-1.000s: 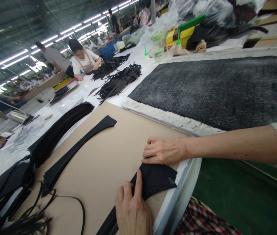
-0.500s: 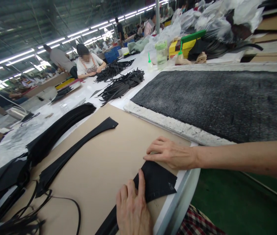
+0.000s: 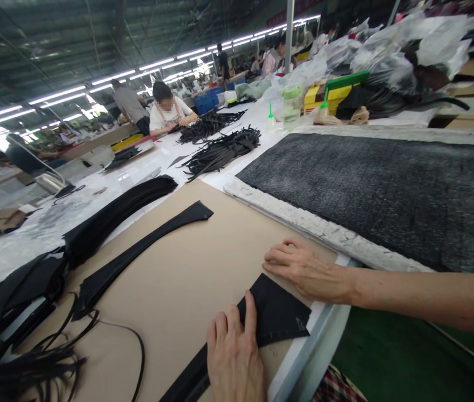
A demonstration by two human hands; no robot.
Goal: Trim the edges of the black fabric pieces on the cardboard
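Curved black strip [image 3: 111, 269] lies on tan board [image 3: 186, 273]; left hand [image 3: 237, 349] flat, fingers extended, index pressing second black strip [image 3: 281, 310] onto board; right hand [image 3: 306, 272] loosely curled beside its flared end.

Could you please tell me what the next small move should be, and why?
I would probably bring the right hand onto the far edge of the flared end of the black piece and smooth it. The left hand rests on the narrower part, steadying it against the tan board, while the right hand lies close by that edge and appears to grip nothing.
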